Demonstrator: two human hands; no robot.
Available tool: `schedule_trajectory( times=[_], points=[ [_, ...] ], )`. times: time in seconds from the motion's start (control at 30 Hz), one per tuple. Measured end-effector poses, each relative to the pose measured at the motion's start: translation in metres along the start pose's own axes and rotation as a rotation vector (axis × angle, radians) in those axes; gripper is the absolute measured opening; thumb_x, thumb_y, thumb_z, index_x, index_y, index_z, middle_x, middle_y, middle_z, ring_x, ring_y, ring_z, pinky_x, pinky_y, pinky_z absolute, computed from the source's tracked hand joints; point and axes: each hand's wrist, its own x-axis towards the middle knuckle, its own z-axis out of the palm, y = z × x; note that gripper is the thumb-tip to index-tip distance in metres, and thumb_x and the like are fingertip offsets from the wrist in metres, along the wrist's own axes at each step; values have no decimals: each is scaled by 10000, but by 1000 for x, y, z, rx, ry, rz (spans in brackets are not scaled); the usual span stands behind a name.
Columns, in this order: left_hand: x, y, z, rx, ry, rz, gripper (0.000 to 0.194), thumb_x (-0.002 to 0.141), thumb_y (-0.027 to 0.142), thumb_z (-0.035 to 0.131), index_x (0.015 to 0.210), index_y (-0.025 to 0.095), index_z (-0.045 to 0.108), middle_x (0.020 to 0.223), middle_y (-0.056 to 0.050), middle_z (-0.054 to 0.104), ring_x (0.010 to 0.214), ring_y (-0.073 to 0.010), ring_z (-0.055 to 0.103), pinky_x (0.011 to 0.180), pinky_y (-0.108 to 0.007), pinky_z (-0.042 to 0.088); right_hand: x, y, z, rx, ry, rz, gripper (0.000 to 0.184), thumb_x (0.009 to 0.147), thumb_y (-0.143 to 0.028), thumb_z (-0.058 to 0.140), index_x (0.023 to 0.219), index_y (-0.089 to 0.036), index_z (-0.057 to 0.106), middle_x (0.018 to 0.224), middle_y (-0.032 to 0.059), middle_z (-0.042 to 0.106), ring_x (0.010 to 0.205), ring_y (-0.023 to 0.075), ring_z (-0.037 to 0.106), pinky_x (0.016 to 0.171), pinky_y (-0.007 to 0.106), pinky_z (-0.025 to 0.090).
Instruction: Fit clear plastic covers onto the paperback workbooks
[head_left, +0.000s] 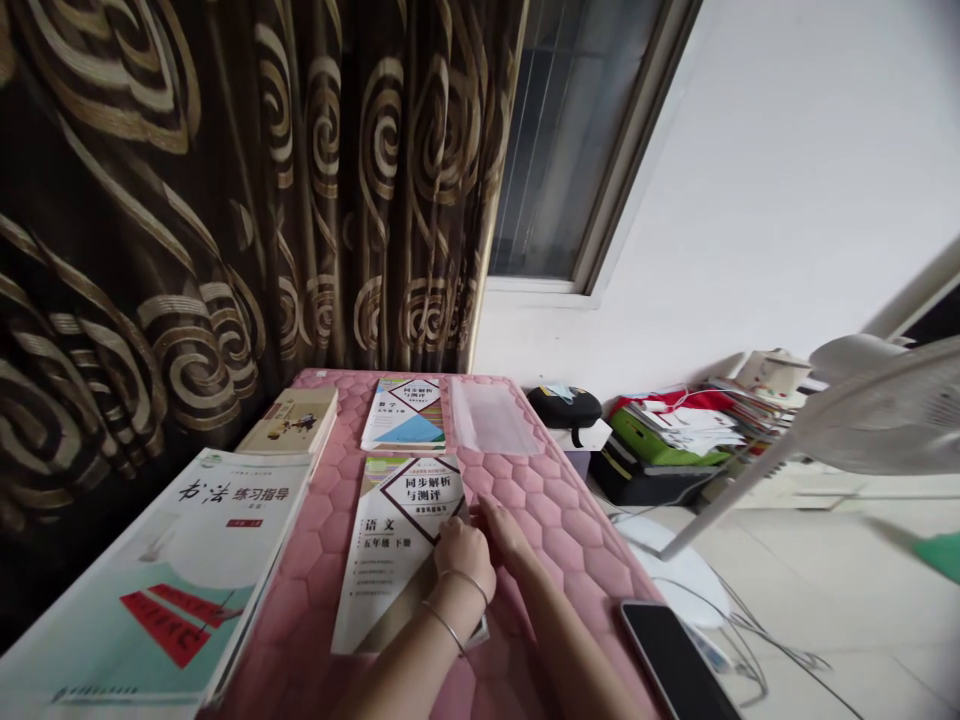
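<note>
A white workbook (397,560) with Chinese print and a brown diamond on its front lies flat on the pink quilted tabletop (300,610). My left hand (461,552), with thin bangles at the wrist, rests closed over the workbook's right side, its fingertips largely hidden. Close beside it, my right hand (501,532) is curled with its fingers at the same right edge. A narrow see-through margin shows at the workbook's lower right corner. Beyond it lie a second workbook (405,415) with a blue triangle and a clear plastic cover (495,415).
Left on the table are a stack of green-and-white calligraphy books (187,560) and a tan book (289,420). A phone (675,660) lies at the right edge. A white fan (877,400), cables and piled bags and papers (667,430) stand right. A patterned curtain (337,200) hangs left.
</note>
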Motion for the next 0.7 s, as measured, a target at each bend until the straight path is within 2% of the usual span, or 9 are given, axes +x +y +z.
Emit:
schedule_trajectory(
  times=[0.13, 0.23, 0.3, 0.37, 0.47, 0.53, 0.6, 0.7],
  points=[
    [-11, -1, 13, 25, 43, 27, 384, 797, 218, 529, 1111, 44, 667, 1132, -258, 617, 1075, -337, 563, 856, -413, 488, 13, 7, 7, -115, 8, 30, 403, 878, -328, 416, 616, -118, 639, 580, 47, 620, 571, 146, 560, 507, 223, 387],
    [-15, -15, 13, 17, 37, 112, 379, 817, 371, 520, 1019, 113, 711, 1098, -219, 642, 1055, -337, 571, 862, -450, 484, 16, 12, 14, -181, 46, 24, 331, 853, -270, 452, 646, -123, 664, 648, 60, 668, 642, 157, 592, 555, 218, 388],
    [-13, -34, 10, 17, 65, 148, 379, 848, 383, 476, 1040, 144, 699, 1139, -182, 643, 1091, -321, 565, 936, -488, 447, 14, 14, 16, -223, 68, 21, 337, 866, -274, 441, 691, -127, 689, 709, 81, 700, 681, 169, 617, 588, 222, 398],
    [-8, -63, 7, 59, 150, 150, 393, 889, 320, 413, 1141, 133, 649, 1278, -178, 585, 1217, -321, 496, 1044, -547, 349, 11, 15, 16, -265, 94, 19, 358, 886, -287, 420, 738, -135, 708, 771, 102, 720, 709, 182, 637, 608, 229, 407],
    [-1, -113, 7, 153, 225, 75, 490, 910, 315, 374, 1334, 109, 507, 1458, -188, 418, 1369, -334, 334, 1092, -586, 272, 7, 15, 14, -324, 134, 22, 373, 904, -286, 395, 790, -150, 723, 853, 128, 731, 758, 200, 660, 637, 242, 418],
    [-1, -141, 10, 200, 203, 13, 550, 921, 339, 341, 1419, 115, 402, 1511, -168, 336, 1405, -319, 274, 1109, -582, 247, 5, 15, 13, -357, 148, 24, 373, 911, -276, 391, 800, -154, 725, 880, 137, 731, 785, 210, 667, 660, 250, 421],
    [-2, -159, 15, 226, 183, 8, 587, 926, 373, 305, 1458, 124, 334, 1533, -141, 288, 1422, -308, 236, 1129, -564, 218, 5, 14, 12, -380, 150, 25, 366, 918, -270, 393, 804, -156, 722, 888, 134, 731, 801, 213, 670, 671, 253, 421],
    [1, -165, 22, 243, 188, -21, 600, 922, 374, 275, 1470, 131, 303, 1547, -128, 238, 1433, -325, 190, 1123, -622, 154, 5, 12, 13, -404, 153, 33, 358, 930, -276, 392, 821, -159, 712, 899, 126, 731, 817, 212, 671, 669, 252, 418]
  ],
)
